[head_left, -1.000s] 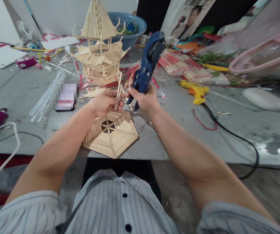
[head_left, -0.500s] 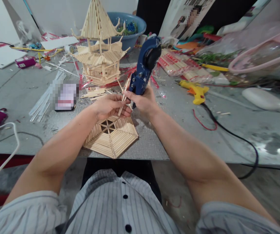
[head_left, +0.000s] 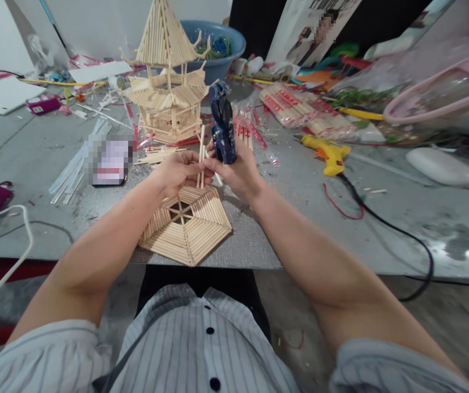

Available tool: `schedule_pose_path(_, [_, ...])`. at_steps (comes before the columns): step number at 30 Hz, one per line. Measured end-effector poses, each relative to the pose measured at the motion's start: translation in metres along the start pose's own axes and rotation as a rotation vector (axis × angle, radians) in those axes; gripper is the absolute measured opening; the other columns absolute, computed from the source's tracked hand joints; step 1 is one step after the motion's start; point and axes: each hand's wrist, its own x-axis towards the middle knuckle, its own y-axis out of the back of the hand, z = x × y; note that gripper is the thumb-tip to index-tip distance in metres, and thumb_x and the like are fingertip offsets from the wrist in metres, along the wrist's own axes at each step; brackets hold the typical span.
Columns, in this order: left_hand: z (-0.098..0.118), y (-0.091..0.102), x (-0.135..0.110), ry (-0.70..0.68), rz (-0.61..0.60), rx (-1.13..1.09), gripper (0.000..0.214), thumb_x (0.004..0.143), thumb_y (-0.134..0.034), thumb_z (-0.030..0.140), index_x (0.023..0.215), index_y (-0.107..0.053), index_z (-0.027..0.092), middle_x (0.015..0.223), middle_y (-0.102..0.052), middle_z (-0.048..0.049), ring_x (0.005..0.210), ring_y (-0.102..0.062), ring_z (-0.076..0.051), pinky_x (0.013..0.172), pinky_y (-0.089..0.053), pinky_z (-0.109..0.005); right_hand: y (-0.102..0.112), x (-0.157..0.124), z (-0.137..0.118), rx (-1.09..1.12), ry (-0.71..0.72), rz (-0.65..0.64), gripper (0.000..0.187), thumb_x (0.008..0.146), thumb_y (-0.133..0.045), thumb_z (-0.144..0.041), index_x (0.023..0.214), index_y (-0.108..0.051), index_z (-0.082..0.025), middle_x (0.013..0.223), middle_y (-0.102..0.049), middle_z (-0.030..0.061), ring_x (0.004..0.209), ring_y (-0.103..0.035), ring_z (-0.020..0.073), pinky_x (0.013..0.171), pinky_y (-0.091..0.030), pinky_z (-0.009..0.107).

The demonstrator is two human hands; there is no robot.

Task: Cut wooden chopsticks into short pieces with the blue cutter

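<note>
My left hand (head_left: 179, 173) pinches a couple of thin wooden sticks (head_left: 201, 154) that stand nearly upright between my fingers. My right hand (head_left: 240, 172) is wrapped round a blue pipe cutter (head_left: 223, 125), its thumb and fingertips also touching the sticks. The cutter's jaws cannot be made out. Beneath both hands a six-sided roof panel (head_left: 205, 229) of glued sticks lies on the table, with a spoked hole in its middle. Behind my left hand are loose cut sticks (head_left: 161, 155), and beyond them stands a stick-built pagoda (head_left: 169, 93).
A phone (head_left: 112, 161) and clear glue sticks (head_left: 68, 169) lie at left. To the right are a yellow glue gun (head_left: 328, 154) with a black cord, a white mouse-shaped object (head_left: 441, 166) and bagged sticks (head_left: 287, 103). A blue basin (head_left: 234, 41) stands behind.
My right hand has turned the cutter, so it now stands more upright and further left. The sticks have come from a slant to nearly upright, and my hands have shifted slightly.
</note>
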Motion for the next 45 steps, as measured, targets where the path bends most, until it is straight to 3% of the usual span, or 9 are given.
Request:
schedule_pose_path(6, [0.001, 0.004, 0.004, -0.112, 0.166, -0.114, 0.012, 0.085, -0.059, 0.007, 0.076, -0.055, 0.013, 0.06, -0.066, 0.0009, 0.051, -0.063, -0.008, 0.06, -0.054, -0.022, 0.0, 0.0, 0.008, -0.043, 0.052, -0.043, 0.053, 0.067, -0.075, -0.056, 0.104, -0.054, -0.026, 0.096, -0.063, 0.002, 0.089, -0.062, 0.0201, 0.084, -0.053, 0.043])
schedule_pose_path(17, [-0.002, 0.006, 0.01, -0.15, 0.149, -0.16, 0.009, 0.086, -0.054, 0.007, 0.079, -0.057, 0.012, 0.06, -0.065, 0.0004, 0.056, -0.065, -0.01, 0.058, -0.054, -0.021, -0.001, 0.001, 0.016, -0.103, 0.097, -0.153, 0.075, 0.062, -0.074, -0.066, 0.118, -0.051, -0.022, 0.108, -0.064, 0.0089, 0.099, -0.063, 0.0248, 0.092, -0.049, 0.044])
schedule_pose_path(23, [-0.008, 0.006, 0.013, -0.193, 0.151, -0.168, 0.008, 0.081, -0.056, 0.006, 0.076, -0.059, 0.012, 0.063, -0.065, 0.0, 0.057, -0.066, -0.011, 0.054, -0.054, -0.021, 0.001, 0.0, 0.015, -0.202, 0.115, -0.125, 0.074, 0.062, -0.072, -0.07, 0.115, -0.053, -0.021, 0.103, -0.066, 0.0086, 0.093, -0.063, 0.0249, 0.088, -0.05, 0.044])
schedule_pose_path(31, [-0.003, 0.002, 0.01, -0.136, 0.198, -0.17, 0.009, 0.085, -0.055, 0.009, 0.077, -0.058, 0.012, 0.064, -0.065, -0.0013, 0.065, -0.069, -0.013, 0.068, -0.058, -0.027, -0.001, 0.001, 0.02, -0.184, 0.146, -0.113, 0.07, 0.066, -0.069, -0.068, 0.117, -0.053, -0.022, 0.104, -0.065, 0.0092, 0.096, -0.063, 0.0258, 0.089, -0.05, 0.044])
schedule_pose_path(36, [-0.005, 0.001, 0.011, -0.151, 0.222, -0.157, 0.016, 0.088, -0.051, 0.009, 0.073, -0.056, 0.013, 0.061, -0.064, -0.0002, 0.063, -0.069, -0.012, 0.064, -0.057, -0.023, -0.001, 0.001, 0.023, -0.214, 0.132, -0.118, 0.068, 0.067, -0.071, -0.065, 0.118, -0.053, -0.025, 0.109, -0.064, 0.0081, 0.098, -0.061, 0.0246, 0.09, -0.049, 0.043])
schedule_pose_path(45, [-0.011, 0.006, 0.018, -0.167, 0.263, -0.139, 0.007, 0.084, -0.054, 0.01, 0.083, -0.06, 0.014, 0.064, -0.066, 0.0013, 0.065, -0.069, -0.013, 0.063, -0.055, -0.022, -0.001, -0.003, 0.013, -0.247, 0.095, -0.139, 0.059, 0.068, -0.073, -0.057, 0.113, -0.053, -0.023, 0.106, -0.064, 0.008, 0.098, -0.061, 0.0242, 0.088, -0.047, 0.041])
